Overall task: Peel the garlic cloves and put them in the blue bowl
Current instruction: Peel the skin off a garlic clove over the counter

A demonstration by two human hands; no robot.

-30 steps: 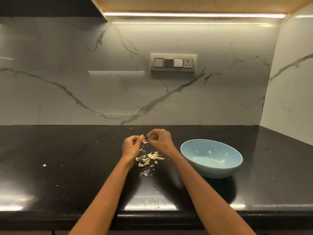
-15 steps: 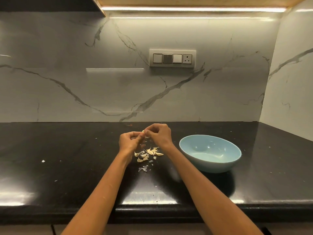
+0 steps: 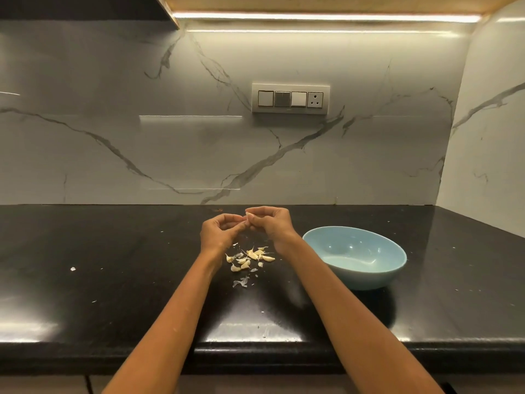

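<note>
Several pale garlic cloves (image 3: 250, 257) lie in a small heap on the black counter, with thin skin scraps (image 3: 241, 282) just in front of them. Above the heap my left hand (image 3: 217, 233) and my right hand (image 3: 268, 221) meet fingertip to fingertip. Between them they pinch one small garlic clove (image 3: 247, 220), mostly hidden by the fingers. The blue bowl (image 3: 355, 255) stands to the right of the heap, beside my right forearm; I see nothing inside it.
The black counter (image 3: 113, 265) runs to a marble backsplash behind and a side wall at the right. A switch panel (image 3: 290, 98) sits on the backsplash. Small white flecks (image 3: 73, 269) dot the counter at the left.
Both hands have risen slightly and closed together over the heap, still working the same clove. The camera view has shifted a little; the bowl and heap stay put.
</note>
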